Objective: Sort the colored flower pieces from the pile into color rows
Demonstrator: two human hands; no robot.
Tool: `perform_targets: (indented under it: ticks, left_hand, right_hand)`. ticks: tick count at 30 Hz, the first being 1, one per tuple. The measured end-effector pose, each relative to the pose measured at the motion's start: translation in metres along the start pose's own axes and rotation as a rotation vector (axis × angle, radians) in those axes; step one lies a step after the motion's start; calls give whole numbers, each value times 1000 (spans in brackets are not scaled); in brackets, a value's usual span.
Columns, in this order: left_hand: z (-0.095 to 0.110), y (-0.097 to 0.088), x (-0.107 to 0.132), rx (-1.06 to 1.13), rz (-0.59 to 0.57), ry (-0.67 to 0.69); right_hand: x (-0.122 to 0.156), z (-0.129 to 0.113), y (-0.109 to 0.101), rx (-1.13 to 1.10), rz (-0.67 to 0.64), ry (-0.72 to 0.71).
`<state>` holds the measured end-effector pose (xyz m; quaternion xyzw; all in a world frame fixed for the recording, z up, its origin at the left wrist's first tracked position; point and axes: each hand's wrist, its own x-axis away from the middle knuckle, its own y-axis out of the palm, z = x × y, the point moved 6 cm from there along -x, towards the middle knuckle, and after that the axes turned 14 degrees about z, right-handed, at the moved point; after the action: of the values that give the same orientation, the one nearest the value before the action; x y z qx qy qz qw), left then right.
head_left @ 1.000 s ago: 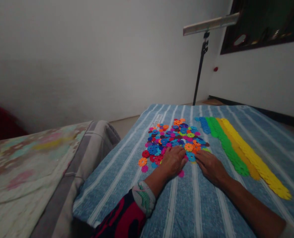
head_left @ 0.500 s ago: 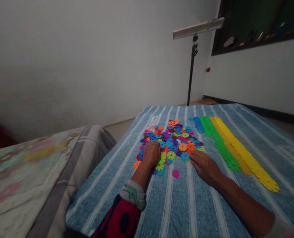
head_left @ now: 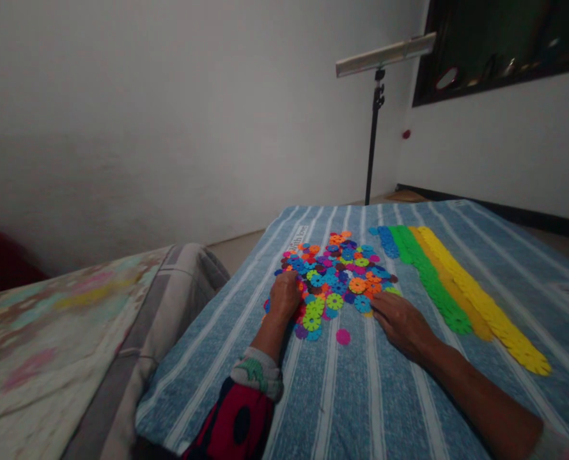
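Note:
A loose pile of notched plastic snowflake discs [head_left: 335, 300] in many colours lies on a blue striped cloth [head_left: 342, 396]. At the pile's left edge is my left hand [head_left: 285, 295], closed with its fingers curled down; whatever they hold is hidden. My right hand [head_left: 399, 319] rests at the right edge, fingers stretched out and close together, their tips touching the outermost discs. A single pink disc [head_left: 342, 337] lies apart in front. To the right, overlapping rows of blue discs [head_left: 389, 243], green discs [head_left: 433, 287], orange discs [head_left: 457, 287] and yellow discs [head_left: 486, 301] run towards me.
Left of the striped cloth stands a surface with a floral cover [head_left: 73, 319] and a grey cloth edge [head_left: 188, 275]. Behind the far edge rises a black stand [head_left: 373, 140] carrying a long light bar [head_left: 385, 56]. A dark-framed window [head_left: 505, 51] is at upper right.
My left hand has moved slightly left and up along the pile's edge, now covering the orange discs there. My right hand stays by the same discs. The view has shifted a little.

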<state>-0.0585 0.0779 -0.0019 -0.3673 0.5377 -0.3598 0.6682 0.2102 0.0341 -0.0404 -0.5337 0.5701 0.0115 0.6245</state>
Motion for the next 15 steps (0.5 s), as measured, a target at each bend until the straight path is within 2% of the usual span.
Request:
perform_targets:
  ticks: [11,15]
  left_hand:
    - [-9,-12,0,-106,31,-89]
    - [2,-13,1,-52,70,-7]
  right_hand:
    - [1,1,0,-10,36,-5]
    - [0,1,1,-6,7,-9]
